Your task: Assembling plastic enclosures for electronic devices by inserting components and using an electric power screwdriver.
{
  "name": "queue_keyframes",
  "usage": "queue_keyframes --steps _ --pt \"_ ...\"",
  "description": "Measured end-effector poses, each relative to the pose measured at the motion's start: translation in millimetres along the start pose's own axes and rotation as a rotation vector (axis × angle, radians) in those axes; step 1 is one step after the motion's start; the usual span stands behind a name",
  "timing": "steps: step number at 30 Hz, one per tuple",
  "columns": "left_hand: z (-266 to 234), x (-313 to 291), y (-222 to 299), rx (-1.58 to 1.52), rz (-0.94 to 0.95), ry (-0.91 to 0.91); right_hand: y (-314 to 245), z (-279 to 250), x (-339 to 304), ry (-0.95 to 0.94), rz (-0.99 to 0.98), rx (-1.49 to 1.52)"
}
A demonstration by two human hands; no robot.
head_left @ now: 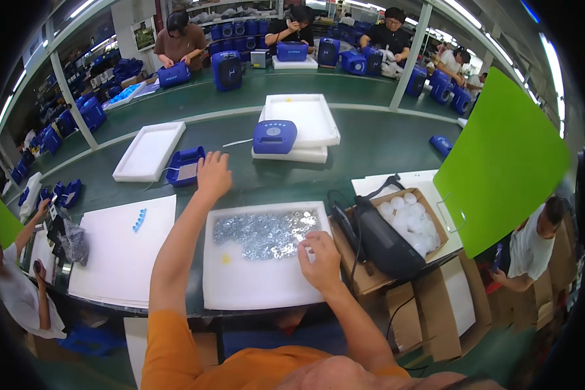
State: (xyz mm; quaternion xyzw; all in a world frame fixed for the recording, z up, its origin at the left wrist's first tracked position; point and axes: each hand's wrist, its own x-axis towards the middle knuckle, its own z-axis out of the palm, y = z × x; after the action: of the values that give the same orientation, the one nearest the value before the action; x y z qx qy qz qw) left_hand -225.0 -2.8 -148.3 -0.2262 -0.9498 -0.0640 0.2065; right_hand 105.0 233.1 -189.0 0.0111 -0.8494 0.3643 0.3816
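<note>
My left hand (214,175) reaches forward with its fingers stretched out, at the right edge of a blue plastic housing (183,158) that lies with its hollow side up. I cannot tell whether the fingers touch it. My right hand (321,261) is over the right side of a white foam tray (260,289), thumb and fingertips drawn together. Whatever it may pinch is too small to make out. Many small shiny metal washers (260,234) are spread in this tray. Farther ahead, a blue housing with a round button (275,137) rests on stacked white foam trays (312,117).
White sheets (117,260) bearing a light-blue strip (140,220) lie at left. An empty foam tray (148,153) stands behind them. On the right are a black case (390,237), a carton of white round parts (409,221) and a green panel (507,169). Co-workers work across the bench.
</note>
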Motion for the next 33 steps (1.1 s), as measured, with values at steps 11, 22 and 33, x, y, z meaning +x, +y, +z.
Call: queue_keyframes --steps 11,22,33 --pt "13.9 -54.8 -115.2 0.251 -0.125 -0.025 5.0 -3.0 4.7 -0.067 0.021 0.033" --pt "-15.0 -38.3 -119.7 0.17 0.073 0.196 -0.1 0.8 -2.1 -0.105 0.05 0.063" --pt "-183.4 -150.2 -15.2 -1.25 -0.255 0.024 -33.0 -16.7 34.8 -0.137 -0.019 0.316"
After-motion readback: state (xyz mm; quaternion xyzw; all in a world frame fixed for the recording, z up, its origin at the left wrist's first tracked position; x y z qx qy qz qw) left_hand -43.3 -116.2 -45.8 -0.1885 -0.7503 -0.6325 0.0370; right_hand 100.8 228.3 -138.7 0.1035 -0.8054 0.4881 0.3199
